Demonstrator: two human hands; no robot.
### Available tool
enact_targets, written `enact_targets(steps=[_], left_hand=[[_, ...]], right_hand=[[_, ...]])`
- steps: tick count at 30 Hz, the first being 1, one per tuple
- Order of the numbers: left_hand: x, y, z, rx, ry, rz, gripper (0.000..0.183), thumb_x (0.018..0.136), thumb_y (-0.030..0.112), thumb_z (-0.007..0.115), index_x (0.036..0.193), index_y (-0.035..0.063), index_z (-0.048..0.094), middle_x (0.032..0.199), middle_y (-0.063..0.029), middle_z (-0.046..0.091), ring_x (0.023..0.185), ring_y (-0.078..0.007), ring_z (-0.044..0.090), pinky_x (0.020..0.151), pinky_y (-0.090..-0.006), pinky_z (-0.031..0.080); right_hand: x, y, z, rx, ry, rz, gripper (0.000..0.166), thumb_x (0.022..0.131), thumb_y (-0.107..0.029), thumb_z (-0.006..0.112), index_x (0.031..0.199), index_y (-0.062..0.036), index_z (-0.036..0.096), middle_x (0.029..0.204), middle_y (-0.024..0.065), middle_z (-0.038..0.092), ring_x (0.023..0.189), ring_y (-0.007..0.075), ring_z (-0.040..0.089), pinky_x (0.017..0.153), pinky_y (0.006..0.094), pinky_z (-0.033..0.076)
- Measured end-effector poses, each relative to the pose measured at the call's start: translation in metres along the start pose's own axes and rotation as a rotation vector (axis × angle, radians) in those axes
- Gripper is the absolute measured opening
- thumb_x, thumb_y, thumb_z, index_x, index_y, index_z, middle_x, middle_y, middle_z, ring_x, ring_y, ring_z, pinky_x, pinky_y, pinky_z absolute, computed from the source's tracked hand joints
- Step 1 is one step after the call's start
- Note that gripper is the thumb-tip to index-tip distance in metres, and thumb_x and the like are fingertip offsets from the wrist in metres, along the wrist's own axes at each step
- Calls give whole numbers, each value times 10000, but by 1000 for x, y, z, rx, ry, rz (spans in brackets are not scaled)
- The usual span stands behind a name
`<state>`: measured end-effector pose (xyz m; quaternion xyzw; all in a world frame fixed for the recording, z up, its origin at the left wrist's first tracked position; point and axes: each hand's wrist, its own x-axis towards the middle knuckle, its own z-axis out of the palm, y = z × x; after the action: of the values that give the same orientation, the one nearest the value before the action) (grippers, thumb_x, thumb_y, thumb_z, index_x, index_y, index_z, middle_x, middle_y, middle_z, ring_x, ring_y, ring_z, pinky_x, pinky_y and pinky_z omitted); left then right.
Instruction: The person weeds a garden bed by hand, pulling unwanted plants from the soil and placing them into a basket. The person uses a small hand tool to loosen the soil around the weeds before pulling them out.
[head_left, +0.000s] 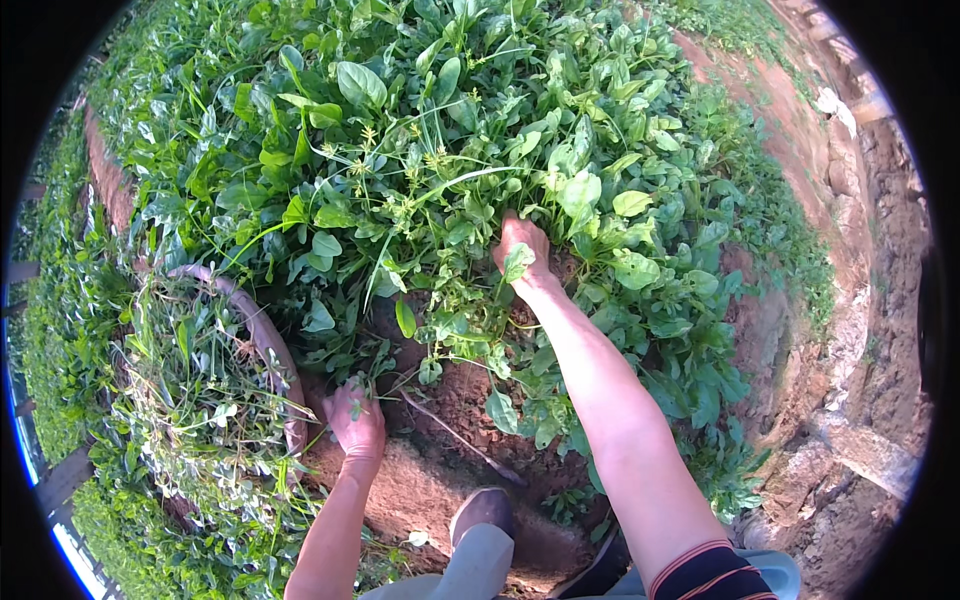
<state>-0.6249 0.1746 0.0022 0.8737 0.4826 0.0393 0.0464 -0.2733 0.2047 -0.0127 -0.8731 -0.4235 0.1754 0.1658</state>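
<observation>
My right hand (523, 247) reaches into a dense bed of broad-leaved green plants (577, 191). Its fingers are curled and partly hidden by foliage, so what they touch cannot be made out. Lower and to the left, my left hand (356, 416) is closed around a small bunch of leafy weeds (367, 379), just above the soil. Beside it on the left curves the thick brownish rim (262, 330) of what looks like a basket. A heap of uprooted weeds (202, 382), with pale roots and stems, fills it.
A thin stick-like piece (461, 439) with a dark end lies on the reddish soil (420, 480) between my hands. My shoe (482, 517) stands at the bed's near edge. Flowering sedge (367, 165) rises among the leaves. Bare earth (832, 360) with pale blocks runs along the right.
</observation>
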Motion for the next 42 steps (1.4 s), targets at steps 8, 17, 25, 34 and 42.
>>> enact_targets(steps=[8, 17, 25, 34, 42], left_hand=[[-1, -1, 7, 41, 42, 39, 288, 683, 108, 692, 937, 37, 574, 930, -98, 581, 887, -270, 534, 790, -401, 396], [-4, -7, 0, 62, -30, 7, 276, 704, 123, 683, 947, 45, 578, 1012, -101, 595, 925, -273, 535, 808, -400, 399], [-2, -2, 11, 7, 10, 7, 202, 712, 73, 671, 899, 30, 606, 995, -113, 599, 903, -285, 550, 786, -427, 411], [-4, -6, 3, -44, 60, 4, 230, 701, 55, 657, 909, 39, 560, 906, -126, 586, 864, -319, 537, 771, -439, 407], [1, 2, -3, -22, -18, 1, 268, 681, 75, 675, 924, 35, 570, 952, -120, 594, 912, -300, 540, 813, -428, 402]], right_hand=[[3, 25, 7, 1744, -41, 650, 98, 856, -140, 537, 839, -50, 502, 683, 14, 494, 580, 154, 503, 509, 315, 419], [-98, -76, -113, 747, -56, -98, 194, 836, -24, 587, 993, -13, 474, 638, 70, 532, 475, 130, 483, 396, 265, 362], [-165, -311, -72, 375, -470, -837, 325, 706, -33, 659, 952, 112, 503, 790, 211, 568, 568, 244, 606, 508, 355, 508], [-122, -96, -144, 60, -686, -226, 211, 876, -156, 506, 756, 13, 547, 689, 154, 585, 702, 314, 611, 667, 439, 475], [-34, 4, -37, 236, 51, 165, 159, 840, -89, 595, 964, 9, 608, 846, 205, 655, 835, 334, 651, 696, 421, 523]])
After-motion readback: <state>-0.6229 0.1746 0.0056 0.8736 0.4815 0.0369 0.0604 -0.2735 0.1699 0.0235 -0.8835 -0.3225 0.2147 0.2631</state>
